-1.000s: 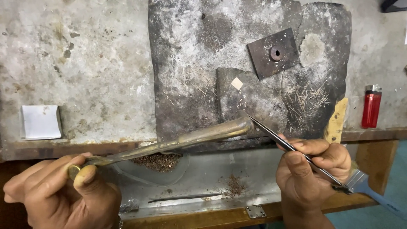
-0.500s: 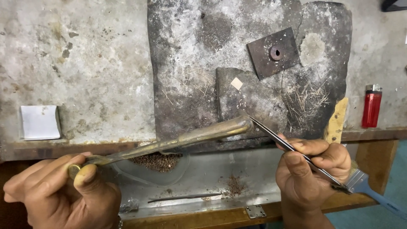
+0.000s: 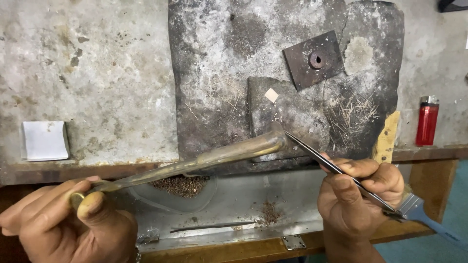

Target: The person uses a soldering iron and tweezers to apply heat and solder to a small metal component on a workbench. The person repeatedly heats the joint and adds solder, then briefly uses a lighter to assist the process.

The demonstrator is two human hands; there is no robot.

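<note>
Fingers of the left hand (image 3: 68, 224) grip a brass blowpipe (image 3: 204, 158), the right hand (image 3: 360, 195) pinching tweezers (image 3: 336, 168), both tips meeting over the scorched block (image 3: 229, 53).

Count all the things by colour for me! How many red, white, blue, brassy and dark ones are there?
Red: 1, the red plastic lighter
White: 1, the white square paper pad
Blue: 1, the blue-handled brush
Brassy: 1, the long brass pipe in the left hand
Dark: 2, the dark slim tweezers in the right hand, the dark square metal plate
Total: 6
</note>
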